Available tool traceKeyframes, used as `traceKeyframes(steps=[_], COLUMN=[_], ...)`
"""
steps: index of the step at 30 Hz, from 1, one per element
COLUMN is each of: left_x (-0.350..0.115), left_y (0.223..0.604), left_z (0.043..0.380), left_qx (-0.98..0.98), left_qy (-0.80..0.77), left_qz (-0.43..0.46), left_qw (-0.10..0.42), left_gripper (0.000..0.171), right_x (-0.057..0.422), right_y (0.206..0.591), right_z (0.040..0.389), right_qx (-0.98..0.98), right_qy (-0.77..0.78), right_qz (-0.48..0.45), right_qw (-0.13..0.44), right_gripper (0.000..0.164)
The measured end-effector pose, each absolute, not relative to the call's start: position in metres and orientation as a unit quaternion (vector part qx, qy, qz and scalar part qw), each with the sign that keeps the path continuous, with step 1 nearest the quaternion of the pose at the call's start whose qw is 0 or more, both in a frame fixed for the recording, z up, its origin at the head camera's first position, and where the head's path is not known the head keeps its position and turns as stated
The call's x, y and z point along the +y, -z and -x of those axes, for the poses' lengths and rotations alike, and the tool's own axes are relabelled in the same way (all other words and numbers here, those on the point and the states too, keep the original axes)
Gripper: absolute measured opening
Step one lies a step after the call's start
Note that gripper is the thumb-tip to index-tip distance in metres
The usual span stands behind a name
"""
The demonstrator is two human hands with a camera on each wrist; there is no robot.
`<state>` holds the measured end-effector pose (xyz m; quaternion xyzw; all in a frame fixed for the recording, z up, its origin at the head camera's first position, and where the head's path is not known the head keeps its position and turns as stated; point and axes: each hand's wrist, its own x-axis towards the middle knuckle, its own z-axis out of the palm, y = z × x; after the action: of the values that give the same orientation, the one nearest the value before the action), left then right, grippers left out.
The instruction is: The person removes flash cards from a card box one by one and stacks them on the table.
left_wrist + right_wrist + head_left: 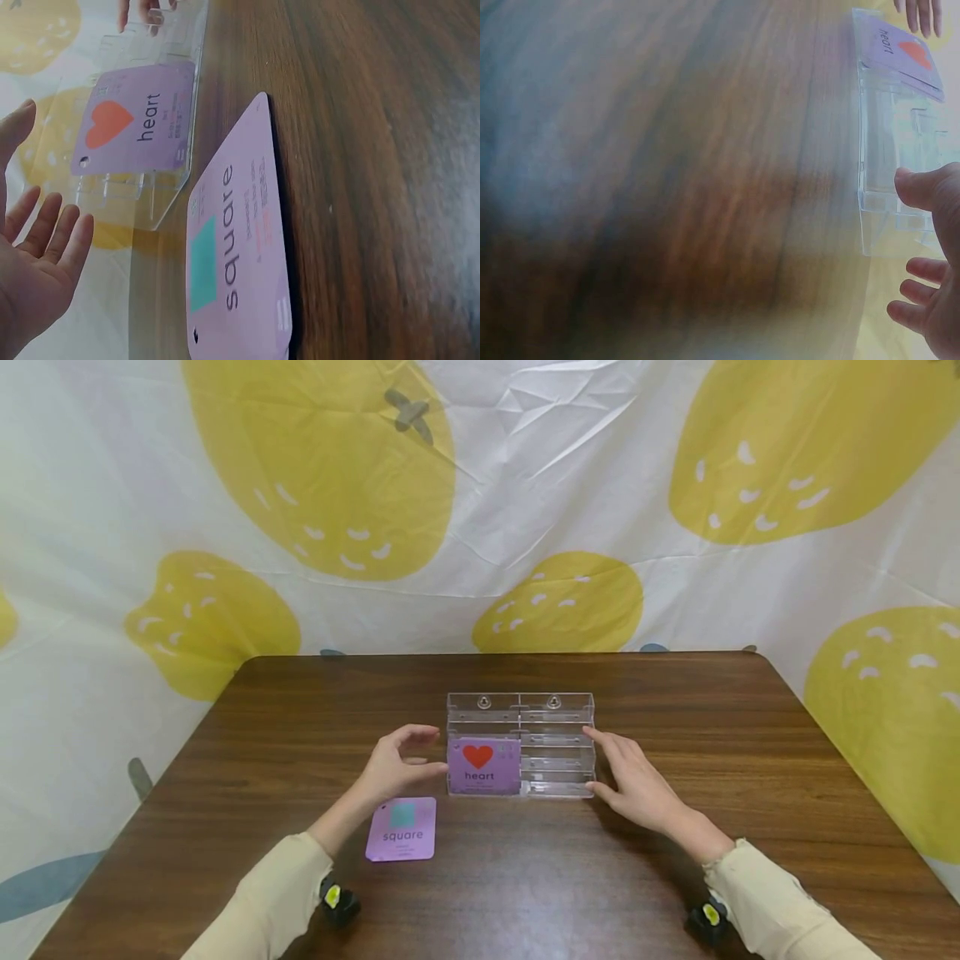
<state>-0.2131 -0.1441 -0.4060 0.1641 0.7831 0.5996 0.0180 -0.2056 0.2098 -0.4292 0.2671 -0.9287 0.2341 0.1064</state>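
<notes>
A clear plastic card rack (557,752) with two columns of stepped pockets stands on the table. In its lower left pocket sits a purple card with a red heart (483,768), labelled "heart". My left hand (396,762) is beside the rack's left side, thumb and fingers spread and holding nothing; in the left wrist view a gap shows between the fingers and the rack. My right hand (633,777) is at the right side, fingers apart, and whether its fingertips touch the plastic I cannot tell. Nearer to me, a purple "square" card (247,225) lies flat, apparently on other cards.
The brown wooden table (750,760) extends around the rack. Behind it hangs a white cloth (360,618) printed with large yellow fruit. Under each sleeve a small black wrist device (341,906) is visible.
</notes>
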Motion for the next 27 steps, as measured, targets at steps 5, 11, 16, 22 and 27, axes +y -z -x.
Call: traceKeyframes(steps=[5,11,16,22,27], left_x=[-0.137,-0.129,-0.125,-0.121,-0.119], left_y=[0.409,0.413,0.411,0.417,0.419], left_z=[0.216,0.221,0.221,0.225,0.227], left_qx=[0.774,0.781,0.801,0.819,0.825], left_qy=[-0.611,-0.604,-0.583,-0.562,-0.554], left_qz=[-0.168,-0.16,-0.132,-0.11,-0.101], left_qw=[0.011,-0.011,-0.012,-0.027,-0.032], left_gripper=[0.052,0.048,0.046,0.04,0.034], right_x=[0.21,0.21,0.21,0.21,0.21], right_y=[0.43,0.43,0.429,0.429,0.429], right_z=[0.205,0.206,0.205,0.205,0.206], right_qx=[-0.93,-0.929,-0.929,-0.928,-0.928], right_qy=[-0.234,-0.236,-0.239,-0.24,-0.241], right_qz=[-0.265,-0.266,-0.265,-0.266,-0.267], right_qw=[0.105,0.105,0.101,0.101,0.102], right_gripper=[0.076,0.076,0.076,0.076,0.077])
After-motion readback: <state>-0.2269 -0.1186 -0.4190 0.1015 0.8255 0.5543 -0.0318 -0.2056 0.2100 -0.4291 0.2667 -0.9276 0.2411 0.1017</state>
